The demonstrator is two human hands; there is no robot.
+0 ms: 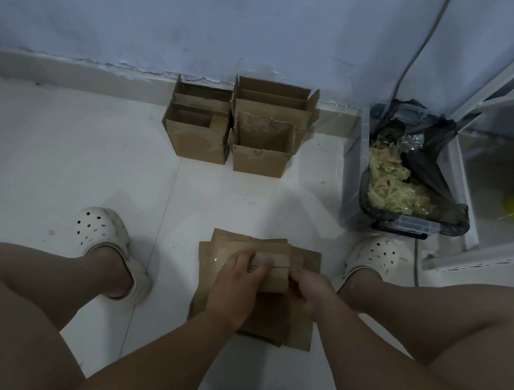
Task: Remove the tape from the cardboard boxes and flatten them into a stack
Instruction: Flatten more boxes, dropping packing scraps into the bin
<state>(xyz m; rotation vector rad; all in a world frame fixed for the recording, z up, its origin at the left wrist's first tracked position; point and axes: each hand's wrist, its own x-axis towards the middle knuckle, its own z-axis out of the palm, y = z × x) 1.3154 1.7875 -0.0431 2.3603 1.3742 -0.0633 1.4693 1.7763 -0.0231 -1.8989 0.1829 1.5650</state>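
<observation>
Landmark: the flat stack [305,261] of cardboard on the floor, between the person's feet.

Position: small box [273,271] is held directly over the far half of the flat stack, in both hands.

Left hand [233,285]: grip clenched round the box's left end, fingers curled over its top face.
Right hand [311,293]: grip pinching the box's right end. Probably on a tape edge, but the tape itself is too small to make out.

Beyond the flat stack, against the wall: open boxes [265,139], flaps up, not yet flattened. Beyond it and to the right: a bin [436,226] lined with a black bag, holding tape scraps [386,180].

Judgement: step in hand is stripping this box. The task looks partway done.

Risks from here:
1. The tape tears short if pulled sharply or at a steep angle, leaving a remnant that needs a second pick.
2. The tape lifts the cardboard's paper face. The fronts of the open boxes show pale scuffed patches, which suggests this board skins easily.
3. The left grip holds one end only. A hard pull from the right could twist the box free and drop it on the flat stack, whose sheets lie askew and could slide further.
4. Peeled tape may cling to the fingers or land on the flat stack, since the bin is a reach away.
</observation>
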